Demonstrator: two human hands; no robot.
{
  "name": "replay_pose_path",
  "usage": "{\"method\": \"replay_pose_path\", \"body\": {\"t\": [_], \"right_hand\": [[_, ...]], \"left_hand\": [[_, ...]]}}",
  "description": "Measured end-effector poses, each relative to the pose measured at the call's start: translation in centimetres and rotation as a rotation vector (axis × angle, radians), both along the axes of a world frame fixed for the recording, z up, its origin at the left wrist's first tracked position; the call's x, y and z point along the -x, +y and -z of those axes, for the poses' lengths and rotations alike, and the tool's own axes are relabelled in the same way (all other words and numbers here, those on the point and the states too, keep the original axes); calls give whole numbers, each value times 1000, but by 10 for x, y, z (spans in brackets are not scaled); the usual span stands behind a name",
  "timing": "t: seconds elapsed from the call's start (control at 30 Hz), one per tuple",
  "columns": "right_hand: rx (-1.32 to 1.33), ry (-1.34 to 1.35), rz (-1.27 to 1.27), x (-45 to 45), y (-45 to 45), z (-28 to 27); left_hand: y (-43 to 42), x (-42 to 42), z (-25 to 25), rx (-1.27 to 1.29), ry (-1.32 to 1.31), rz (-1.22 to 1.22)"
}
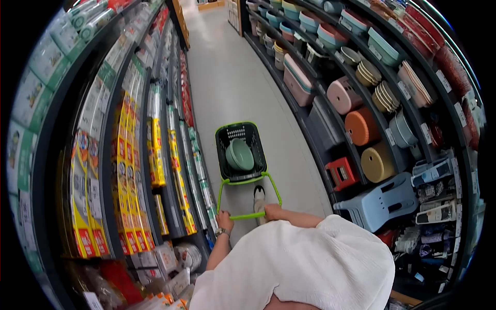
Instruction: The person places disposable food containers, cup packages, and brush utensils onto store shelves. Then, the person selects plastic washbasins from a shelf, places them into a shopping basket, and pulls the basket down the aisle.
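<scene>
A black shopping basket [241,178] with a bright green rim stands on the aisle floor in front of me. Inside it lies a grey-green bowl [240,155], tilted to one side. The basket's green handle [245,216] is swung back toward my body. My left hand [225,220], with a watch on the wrist, is wrapped round the handle's left corner. At the right corner, my right hand [272,212] grips the same handle. Between handle and basket, one shoe [259,192] shows on the floor.
Left shelves hold yellow-and-red boxes [126,170] and rolls in packs. On the right shelves are plastic basins [382,46], round stools [377,163], a red stool [341,173] and stacked light-blue stools [380,201]. The grey aisle floor [217,67] runs ahead between them.
</scene>
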State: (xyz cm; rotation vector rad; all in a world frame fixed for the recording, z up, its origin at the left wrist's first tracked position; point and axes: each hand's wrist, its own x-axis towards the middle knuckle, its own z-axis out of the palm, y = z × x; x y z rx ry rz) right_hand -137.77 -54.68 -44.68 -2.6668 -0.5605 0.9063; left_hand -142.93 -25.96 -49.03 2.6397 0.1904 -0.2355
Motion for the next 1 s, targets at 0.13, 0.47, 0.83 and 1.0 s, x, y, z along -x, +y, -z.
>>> {"method": "replay_pose_path", "body": {"t": [0.13, 0.47, 0.83, 1.0], "right_hand": [[-41, 35, -66, -81, 3, -7], [-14, 42, -4, -274, -6, 14], [4, 77, -33, -387, 0, 40], [-50, -62, -8, -498, 25, 19]], "left_hand": [[10, -73, -4, -63, 151, 55], [4, -279, -24, -70, 135, 12], [-8, -379, 17, -212, 321, 59], [23, -509, -17, -113, 221, 17]]}}
